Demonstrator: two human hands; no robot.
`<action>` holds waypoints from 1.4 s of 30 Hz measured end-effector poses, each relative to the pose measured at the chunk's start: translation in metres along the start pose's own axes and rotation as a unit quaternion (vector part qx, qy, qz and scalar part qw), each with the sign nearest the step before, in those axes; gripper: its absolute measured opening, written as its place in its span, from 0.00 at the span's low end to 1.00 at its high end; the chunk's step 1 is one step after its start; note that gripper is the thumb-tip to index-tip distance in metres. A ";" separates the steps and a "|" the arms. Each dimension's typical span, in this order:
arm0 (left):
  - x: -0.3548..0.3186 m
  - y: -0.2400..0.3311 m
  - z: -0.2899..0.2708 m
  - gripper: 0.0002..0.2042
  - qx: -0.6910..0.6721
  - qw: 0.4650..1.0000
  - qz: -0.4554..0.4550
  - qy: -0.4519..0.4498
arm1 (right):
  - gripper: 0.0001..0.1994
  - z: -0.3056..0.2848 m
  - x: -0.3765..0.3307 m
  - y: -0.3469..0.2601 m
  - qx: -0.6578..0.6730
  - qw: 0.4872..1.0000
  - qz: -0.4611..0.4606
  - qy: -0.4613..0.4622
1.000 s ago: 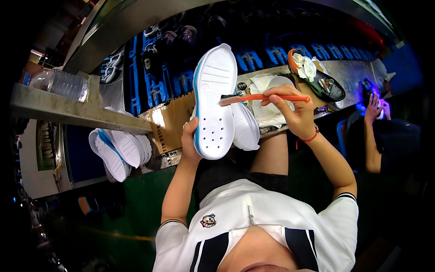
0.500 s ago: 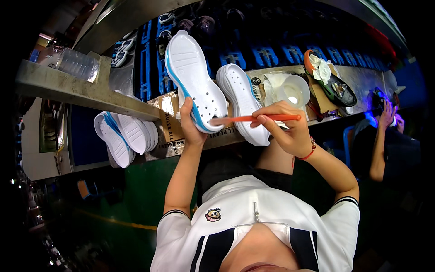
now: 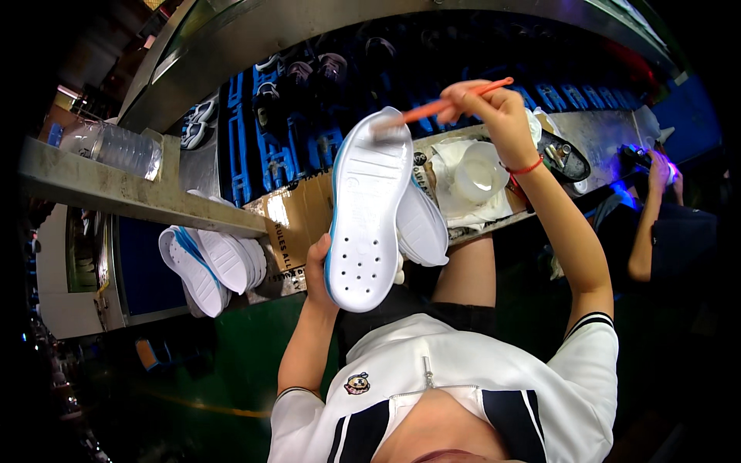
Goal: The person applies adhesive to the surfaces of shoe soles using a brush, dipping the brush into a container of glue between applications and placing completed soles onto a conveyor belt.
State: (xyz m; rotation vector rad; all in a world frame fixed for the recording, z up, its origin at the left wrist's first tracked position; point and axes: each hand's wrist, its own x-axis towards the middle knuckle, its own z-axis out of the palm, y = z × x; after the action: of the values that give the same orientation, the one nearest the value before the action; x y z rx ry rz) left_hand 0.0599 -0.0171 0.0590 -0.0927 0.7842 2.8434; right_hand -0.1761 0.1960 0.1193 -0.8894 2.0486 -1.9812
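A translucent bowl (image 3: 476, 181) sits on pale paper (image 3: 446, 163) on the bench (image 3: 608, 133), with something pale and glossy in its bottom; whether it is liquid or paste cannot be told. To its right lies a dark shoe-shaped tray (image 3: 573, 168) with several small objects inside, too small to make out. At the far left a clear plastic bottle (image 3: 116, 150) lies behind a metal rail (image 3: 131, 189); its contents cannot be told.

The white sole (image 3: 369, 204), edged in blue along its left side, is held up in front of the body, its face with small holes at the near end turned toward the person. The left hand (image 3: 318, 274) grips its lower left edge, thumb in view and the other fingers hidden behind. The right hand (image 3: 500, 116) pinches the handle of an orange brush (image 3: 444, 109), whose blurred head is at the sole's far end; contact is hard to judge.

The raised sole partly covers a second white sole (image 3: 426, 228) behind it, and the right wrist blocks part of the view between the bowl and the dark tray. Cardboard (image 3: 297, 218) lies left of the raised sole, near a stack of white soles (image 3: 222, 261). Beyond stand blue racks (image 3: 239, 143) and dark shoes (image 3: 332, 66). At the right, a co-worker's hands (image 3: 660, 171) are near a violet-blue glow.
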 end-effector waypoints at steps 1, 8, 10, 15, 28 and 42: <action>0.001 0.001 0.000 0.44 0.004 1.000 -0.010 -0.013 | 0.13 -0.002 0.000 -0.004 -0.004 0.999 0.014 -0.052; 0.002 0.005 0.002 0.44 -0.057 0.996 -0.063 -0.033 | 0.11 -0.023 0.016 -0.020 -0.100 0.978 -0.157 -0.091; 0.002 0.006 0.002 0.45 -0.046 0.996 -0.036 -0.064 | 0.09 -0.026 0.015 -0.021 -0.141 0.967 -0.174 -0.119; 0.003 0.011 0.004 0.45 0.040 0.999 0.016 -0.005 | 0.10 -0.004 -0.011 -0.028 -0.184 0.975 -0.114 -0.054; 0.012 0.015 -0.006 0.35 0.171 0.963 0.143 0.152 | 0.08 0.045 -0.078 -0.051 -0.121 0.967 -0.106 -0.197; 0.065 0.079 0.060 0.30 0.216 0.954 0.206 0.009 | 0.14 -0.041 -0.005 -0.024 0.320 0.925 -0.024 0.202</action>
State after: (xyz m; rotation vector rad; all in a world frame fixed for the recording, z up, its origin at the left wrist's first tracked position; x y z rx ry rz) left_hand -0.0196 -0.0416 0.1433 0.1221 1.5707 2.9532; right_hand -0.1857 0.2351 0.1451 -0.4126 1.3384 -2.7812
